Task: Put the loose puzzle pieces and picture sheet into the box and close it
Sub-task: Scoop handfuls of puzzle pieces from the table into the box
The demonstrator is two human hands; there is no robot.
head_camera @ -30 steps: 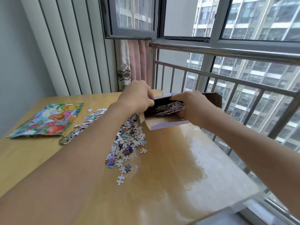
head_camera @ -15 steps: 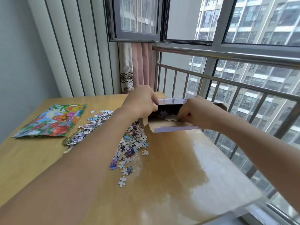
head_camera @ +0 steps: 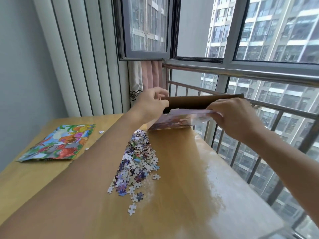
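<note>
Wood tabletop (head_camera: 181,195) fills the lower frame, and I read across it from the left. At mid-left the sheet (head_camera: 58,144) lies flat, well apart from the box, not yet packed. A few stray pieces sit just beside its right edge. My left forearm crosses the centre, and just right of it the pile (head_camera: 136,163) runs in a long streak from the box down toward lower centre, loose pieces trailing off its near end. Most of the puzzle looks unpacked to me.

Above the pile, at upper centre, my left hand (head_camera: 151,104) has its fingers curled at the left end of the box (head_camera: 198,104); I cannot tell whether it grips the edge or only touches it. The box stands tilted up near the far edge of the table, brown inside showing, printed face toward me. At the right, my right hand (head_camera: 234,116) pinches the front panel along its upper edge.

I cannot see what is inside. As I judge it, the job is early: pile and sheet remain, then the closing. Beyond the table's right edge stands a railing (head_camera: 259,107), so swept pieces could slide off that side.
</note>
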